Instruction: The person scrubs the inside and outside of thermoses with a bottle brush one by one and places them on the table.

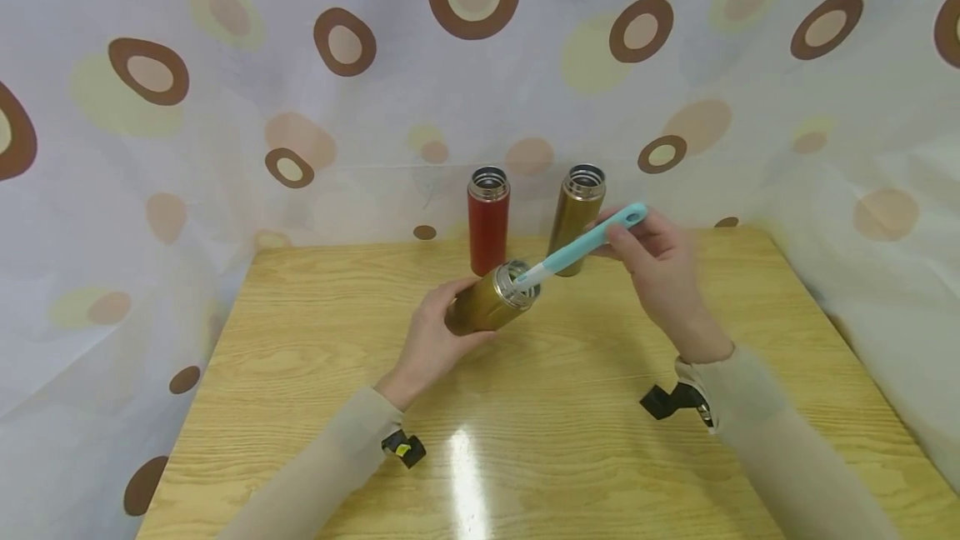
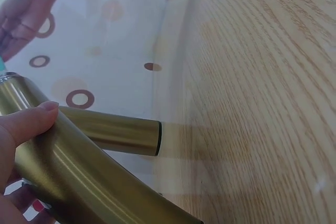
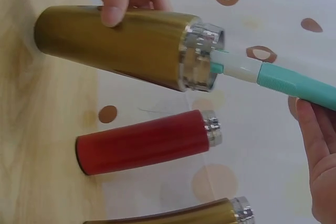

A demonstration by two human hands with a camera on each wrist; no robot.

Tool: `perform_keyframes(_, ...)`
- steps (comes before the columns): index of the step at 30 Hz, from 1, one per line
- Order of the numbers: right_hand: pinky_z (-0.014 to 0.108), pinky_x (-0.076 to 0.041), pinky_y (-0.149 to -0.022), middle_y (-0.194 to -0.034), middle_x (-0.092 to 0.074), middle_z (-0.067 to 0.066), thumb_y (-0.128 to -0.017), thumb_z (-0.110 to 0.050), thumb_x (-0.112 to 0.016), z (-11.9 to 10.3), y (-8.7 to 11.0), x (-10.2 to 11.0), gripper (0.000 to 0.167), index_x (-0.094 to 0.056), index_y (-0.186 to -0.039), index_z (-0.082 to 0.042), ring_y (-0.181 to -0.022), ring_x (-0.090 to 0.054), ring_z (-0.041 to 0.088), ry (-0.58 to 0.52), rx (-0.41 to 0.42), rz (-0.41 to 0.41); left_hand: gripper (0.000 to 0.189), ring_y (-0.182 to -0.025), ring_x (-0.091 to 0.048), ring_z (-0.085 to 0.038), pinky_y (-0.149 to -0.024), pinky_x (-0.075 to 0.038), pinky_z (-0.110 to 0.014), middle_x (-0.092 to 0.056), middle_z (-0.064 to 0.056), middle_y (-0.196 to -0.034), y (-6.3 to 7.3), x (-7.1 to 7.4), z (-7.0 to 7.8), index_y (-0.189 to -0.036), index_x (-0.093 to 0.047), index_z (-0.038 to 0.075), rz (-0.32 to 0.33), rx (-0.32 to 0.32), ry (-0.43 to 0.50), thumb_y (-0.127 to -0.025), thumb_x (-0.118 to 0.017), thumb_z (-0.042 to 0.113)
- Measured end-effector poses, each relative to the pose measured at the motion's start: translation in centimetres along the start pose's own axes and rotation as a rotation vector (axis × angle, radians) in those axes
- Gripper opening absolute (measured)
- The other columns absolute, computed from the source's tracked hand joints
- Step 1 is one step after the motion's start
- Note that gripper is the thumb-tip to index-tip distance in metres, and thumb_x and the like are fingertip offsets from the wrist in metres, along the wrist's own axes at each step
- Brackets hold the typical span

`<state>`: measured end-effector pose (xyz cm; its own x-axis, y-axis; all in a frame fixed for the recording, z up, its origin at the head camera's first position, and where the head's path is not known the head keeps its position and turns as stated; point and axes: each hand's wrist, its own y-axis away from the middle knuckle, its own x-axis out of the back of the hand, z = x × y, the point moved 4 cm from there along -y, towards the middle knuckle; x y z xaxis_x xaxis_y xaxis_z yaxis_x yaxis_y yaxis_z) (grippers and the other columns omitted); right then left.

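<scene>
My left hand (image 1: 435,340) grips a gold thermos bottle (image 1: 480,307) round its body. The bottle is tilted, its uncapped steel mouth (image 3: 202,59) facing up and to the right in the head view. With thumb and fingers, my right hand (image 1: 660,273) holds the teal handle of a bottle brush (image 1: 592,244). Its white neck (image 3: 241,65) enters the bottle's mouth, so the brush's far end is hidden inside. In the left wrist view the thumb (image 2: 37,121) lies along the gold body.
A red thermos bottle (image 1: 488,223) without a lid stands upright at the back of the wooden table (image 1: 315,373). To its right is a second gold thermos bottle (image 1: 573,211), also uncapped, partly behind my right hand. A patterned sheet (image 1: 405,98) hangs behind the table.
</scene>
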<state>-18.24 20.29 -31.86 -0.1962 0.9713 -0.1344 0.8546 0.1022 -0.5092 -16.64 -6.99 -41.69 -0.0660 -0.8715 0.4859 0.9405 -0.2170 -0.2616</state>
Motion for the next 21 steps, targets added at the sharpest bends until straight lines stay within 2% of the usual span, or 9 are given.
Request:
perform_keyframes(4, 0.037, -0.062, -0.089, -0.108, -0.074, 0.012, -0.105, 0.006, -0.054, 1.1, 0.7, -0.6, 0.017, -0.062, -0.116, 0.014, -0.097, -0.074, 0.019, 0.049, -0.045, -0.052, 0.074, -0.130, -0.056, -0.029, -0.112, -0.044, -0.051, -0.063, -0.007, -0.140, 0.0, -0.2, -0.1, -0.142, -0.060, 0.013, 0.000, 0.000, -0.004, -0.077, -0.094, 0.017)
perform_keyframes(10, 0.039, -0.061, -0.091, -0.115, -0.072, 0.008, -0.106, 0.000, -0.056, 2.0, 1.4, -1.3, 0.018, -0.064, -0.119, 0.008, -0.100, -0.074, 0.018, 0.110, -0.102, -0.148, 0.074, -0.129, -0.056, -0.030, -0.111, -0.045, -0.051, -0.063, -0.008, -0.139, -0.1, -0.4, 0.2, -0.142, -0.060, 0.012, 0.000, -0.003, -0.005, -0.077, -0.094, 0.015)
perform_keyframes(13, 0.038, -0.061, -0.092, -0.116, -0.072, 0.009, -0.106, 0.000, -0.055, 2.0, 1.5, -1.3, 0.019, -0.062, -0.120, 0.011, -0.102, -0.073, 0.018, 0.113, -0.101, -0.165, 0.073, -0.129, -0.056, -0.030, -0.111, -0.046, -0.051, -0.063, -0.008, -0.139, -0.2, -0.5, 0.2, -0.142, -0.060, 0.012, -0.003, -0.003, -0.002, -0.077, -0.094, 0.015)
perform_keyframes(18, 0.036, -0.061, -0.091, -0.115, -0.072, 0.010, -0.107, -0.001, -0.053, 1.2, 1.0, -0.7, 0.019, -0.061, -0.118, 0.012, -0.100, -0.073, 0.018, 0.089, -0.076, -0.146, 0.073, -0.131, -0.055, -0.029, -0.112, -0.045, -0.051, -0.062, -0.007, -0.141, 0.0, -0.4, 0.1, -0.143, -0.060, 0.014, -0.010, 0.005, 0.012, -0.078, -0.094, 0.016)
perform_keyframes(21, 0.035, -0.061, -0.091, -0.112, -0.073, 0.011, -0.107, 0.001, -0.053, 0.4, 0.6, 0.0, 0.016, -0.063, -0.115, 0.010, -0.099, -0.073, 0.019, 0.055, -0.037, -0.079, 0.074, -0.132, -0.055, -0.028, -0.113, -0.044, -0.051, -0.062, -0.006, -0.142, 0.0, -0.3, -0.1, -0.143, -0.060, 0.015, -0.011, 0.005, 0.014, -0.077, -0.094, 0.016)
